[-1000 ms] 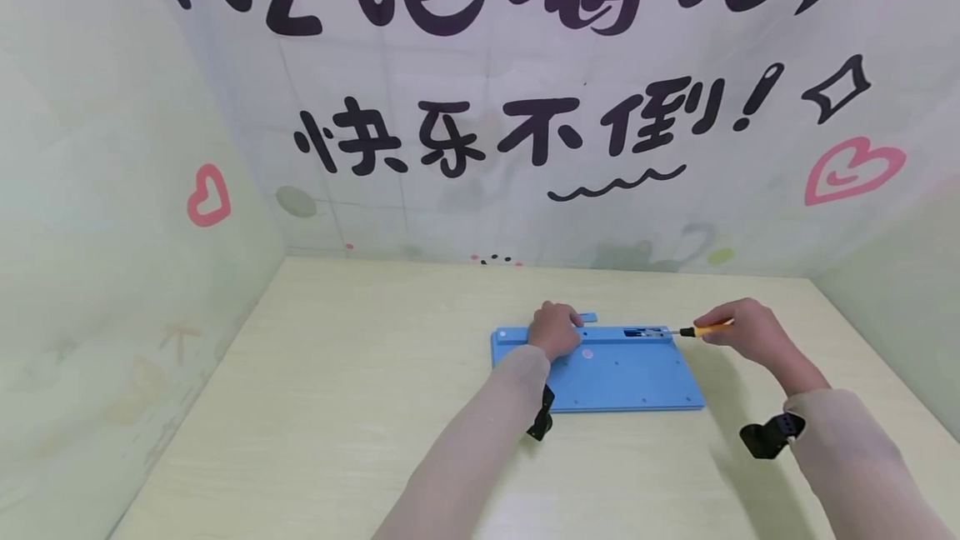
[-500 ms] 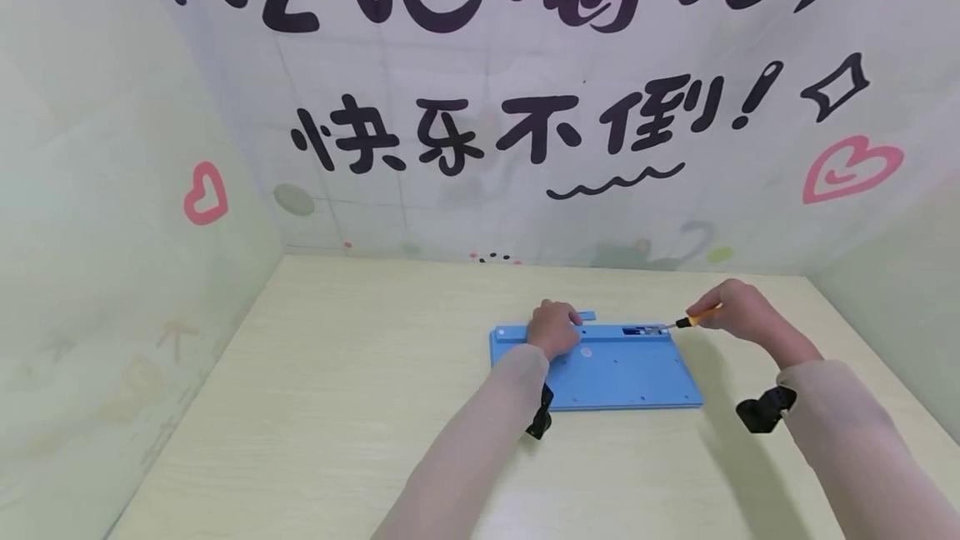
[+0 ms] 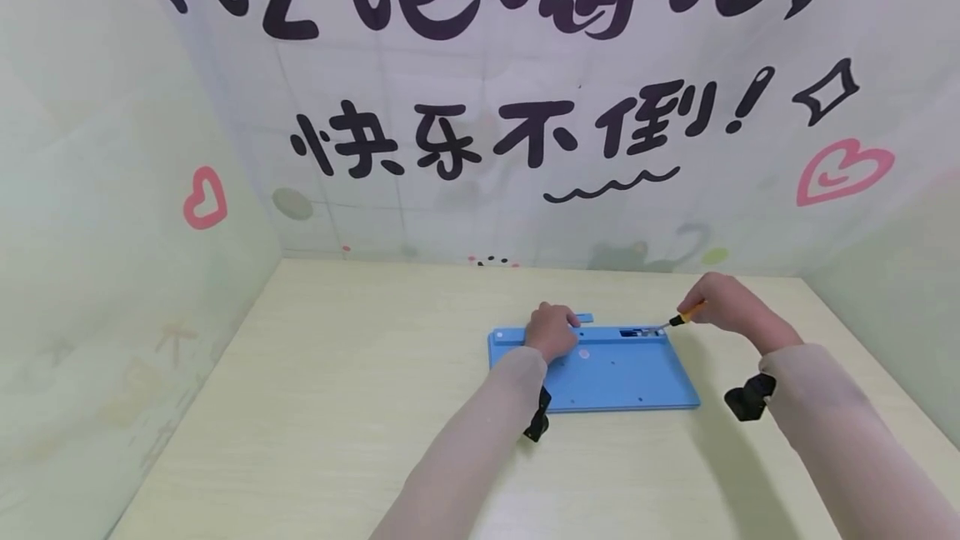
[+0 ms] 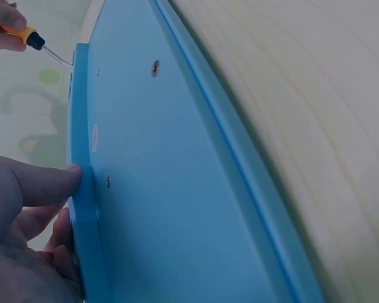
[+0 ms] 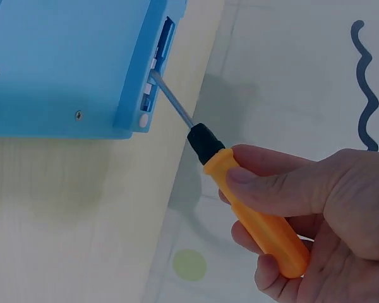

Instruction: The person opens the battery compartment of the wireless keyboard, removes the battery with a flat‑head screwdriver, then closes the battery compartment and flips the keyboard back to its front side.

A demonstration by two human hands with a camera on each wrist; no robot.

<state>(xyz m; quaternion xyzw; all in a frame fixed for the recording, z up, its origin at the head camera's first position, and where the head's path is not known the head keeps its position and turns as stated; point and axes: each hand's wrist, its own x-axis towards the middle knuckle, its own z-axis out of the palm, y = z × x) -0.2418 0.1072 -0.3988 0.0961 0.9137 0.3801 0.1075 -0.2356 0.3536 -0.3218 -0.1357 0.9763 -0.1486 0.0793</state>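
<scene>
A blue keyboard [image 3: 622, 377] lies underside up on the table, its raised bar along the far edge. My left hand [image 3: 551, 332] grips that bar left of centre; in the left wrist view the thumb [image 4: 57, 182] presses its near face and the other fingers curl behind. At the bar's right end is an uncovered battery compartment [image 5: 163, 47] with metal parts inside. My right hand [image 5: 341, 205] holds a screwdriver [image 5: 256, 218] by its yellow handle, thumb along one side. The screwdriver slants down leftward, its tip right at the compartment. Beyond the left hand lies a small blue cover [image 3: 585, 317], partly hidden.
The pale wooden table [image 3: 360, 373] extends on both sides of the keyboard. A printed wall cloth [image 3: 450, 223] stands behind, with side walls at left and right. Several small screws, such as one screw [image 4: 155, 68], sit in the keyboard's underside.
My right hand has risen and moved slightly left, so the screwdriver has gone from nearly level to a steeper slant, tip still at the compartment. The left hand keeps its hold.
</scene>
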